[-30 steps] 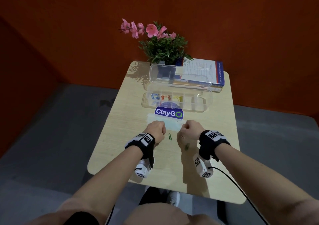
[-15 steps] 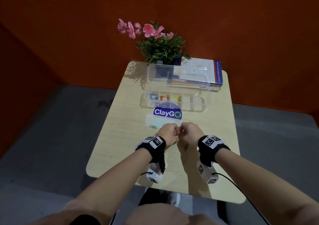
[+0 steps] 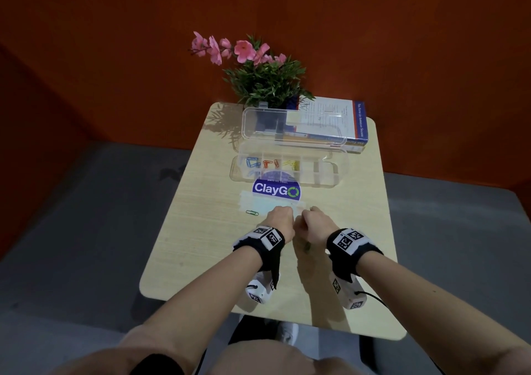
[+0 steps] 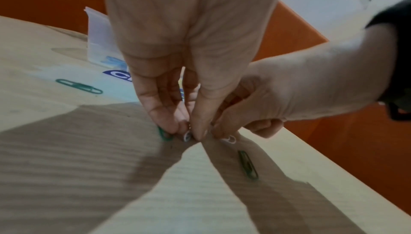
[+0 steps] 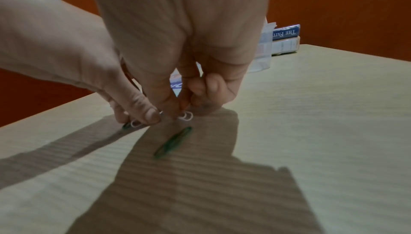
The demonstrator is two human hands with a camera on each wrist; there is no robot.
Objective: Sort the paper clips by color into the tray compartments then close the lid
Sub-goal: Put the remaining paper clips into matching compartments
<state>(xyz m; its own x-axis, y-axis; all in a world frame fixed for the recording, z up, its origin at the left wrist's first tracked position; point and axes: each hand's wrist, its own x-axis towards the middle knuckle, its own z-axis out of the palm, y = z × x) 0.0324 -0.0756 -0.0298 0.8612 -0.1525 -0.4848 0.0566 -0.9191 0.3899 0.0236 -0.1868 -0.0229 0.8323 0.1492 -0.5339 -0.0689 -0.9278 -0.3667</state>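
Observation:
The clear tray [image 3: 330, 183] stands open at mid-table, its lid [image 3: 293, 121] upright behind it. Blue [image 3: 252, 162], orange [image 3: 268, 163] and yellow [image 3: 290, 163] clips lie in its left compartments. My two hands meet fingertip to fingertip just above the tabletop, in front of the tray. My left hand [image 3: 280, 219] [image 4: 186, 132] pinches a white clip [image 4: 186, 136] and a green clip [image 4: 164, 134]. The right hand [image 3: 313, 223] [image 5: 184, 111] pinches another white clip [image 5: 187, 116]. One green clip [image 5: 173, 142] [image 4: 248, 164] lies under my right wrist. Another green clip [image 3: 252, 212] [image 4: 79, 86] lies to the left.
A round blue ClayGo sticker [image 3: 275, 190] sits between the tray and my hands. At the back stand a potted plant with pink flowers [image 3: 258, 70] and stacked books [image 3: 353, 124]. The small wooden table [image 3: 201, 231] ends close behind my wrists.
My left hand moved right until its fingertips met the right hand's. The green clip that lay between the hands is gone from that spot, and one on the left is uncovered.

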